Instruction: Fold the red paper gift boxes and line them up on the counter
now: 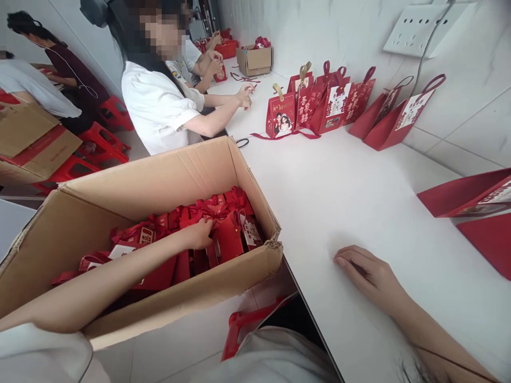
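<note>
My left hand (198, 234) reaches into a large cardboard box (159, 181) at my left. Its fingers curl down among several flat red gift bags (229, 234) with ribbon handles, and what they grip is hidden. My right hand (365, 271) rests on the white table (339, 191), fingers stretched out and holding nothing. A row of standing red gift bags (331, 103) lines the wall side of the table, the nearest showing a cartoon couple (280, 116).
A co-worker in a white shirt (159, 106) sits at the table's far left edge, hands on the tabletop. Other people sit beyond. A small cardboard box (254, 59) stands at the far end. Flat red bags (471, 202) lie at right. Red stools (99, 143) stand on the floor.
</note>
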The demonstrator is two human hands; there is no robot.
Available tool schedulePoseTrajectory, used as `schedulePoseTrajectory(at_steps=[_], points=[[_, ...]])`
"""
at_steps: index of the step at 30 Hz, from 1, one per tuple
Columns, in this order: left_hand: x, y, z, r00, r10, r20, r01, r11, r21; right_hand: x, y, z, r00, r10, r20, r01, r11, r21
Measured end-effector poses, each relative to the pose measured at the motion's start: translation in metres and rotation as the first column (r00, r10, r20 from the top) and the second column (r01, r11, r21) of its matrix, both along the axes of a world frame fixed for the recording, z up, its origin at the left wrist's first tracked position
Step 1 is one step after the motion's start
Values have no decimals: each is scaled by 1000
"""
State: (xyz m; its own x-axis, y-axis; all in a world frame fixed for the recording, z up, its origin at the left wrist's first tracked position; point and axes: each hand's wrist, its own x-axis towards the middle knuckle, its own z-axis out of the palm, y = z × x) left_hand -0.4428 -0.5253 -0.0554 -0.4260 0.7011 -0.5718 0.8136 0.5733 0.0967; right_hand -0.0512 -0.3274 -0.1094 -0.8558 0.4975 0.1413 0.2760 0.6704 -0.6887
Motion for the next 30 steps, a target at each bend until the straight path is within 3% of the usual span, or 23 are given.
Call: schedulePoseTrajectory(at_steps=[3, 5, 7, 9, 11, 15, 21, 27, 30], points=[[21, 14, 35, 998, -36, -48, 49, 952, 301, 0, 0, 1, 1000, 5, -10, -5, 1000, -10], [35, 23, 49, 995, -90, 32, 71, 919, 388, 0, 0, 0, 1000, 1, -4, -1, 1000, -15], [42, 28, 56, 988, -111, 111, 67, 938, 341, 1, 0, -1, 1000, 1, 0, -1, 1000, -17], [37, 26, 61, 986, -56, 159, 21, 976, 217, 2, 0, -1, 1000, 3, 0, -3, 1000, -21], [22, 18, 67, 980, -3, 200, -15, 996, 88, 2, 0, -1, 1000, 9, -2, -9, 1000, -23], [-5, -2, 83, 952, -24, 307, 47, 997, -67, 2, -1, 1, 1000, 10, -2, -10, 1000, -25], [-6, -4, 77, 879, 214, 426, -146, 972, -186, 2, 0, -1, 1000, -2, 11, 3, 1000, -30], [-13, 0, 76, 876, 253, 411, -176, 960, -217, 2, 0, -3, 1000, 7, 5, -7, 999, -34], [-12, -2, 64, 876, 247, 415, -172, 963, -209, 1, 0, -2, 1000, 11, -1, -11, 999, -33]])
